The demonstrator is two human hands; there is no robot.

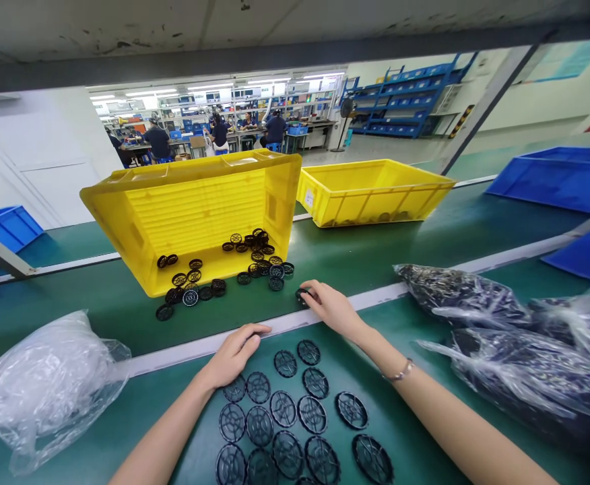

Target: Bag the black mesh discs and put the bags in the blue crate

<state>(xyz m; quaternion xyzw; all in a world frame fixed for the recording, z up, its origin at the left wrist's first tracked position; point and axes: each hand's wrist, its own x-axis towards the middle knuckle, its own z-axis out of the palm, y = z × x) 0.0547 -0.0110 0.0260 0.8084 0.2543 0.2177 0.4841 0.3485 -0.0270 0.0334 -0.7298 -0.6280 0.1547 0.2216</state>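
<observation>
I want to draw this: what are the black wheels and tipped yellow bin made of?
The black wheels look like slightly glossy plastic: thin spokes, small highlights; maybe painted metal. The tipped yellow bin seems hard, satiny plastic: evenly coloured, ribbed.

Your left arm [171, 421] reaches in from the near left, left hand [235, 353] palm down, fingers [255, 329] loosely bent. Your right arm [441, 411] stretches farther from the near right, right hand [333, 308] curled in a pinch.
</observation>
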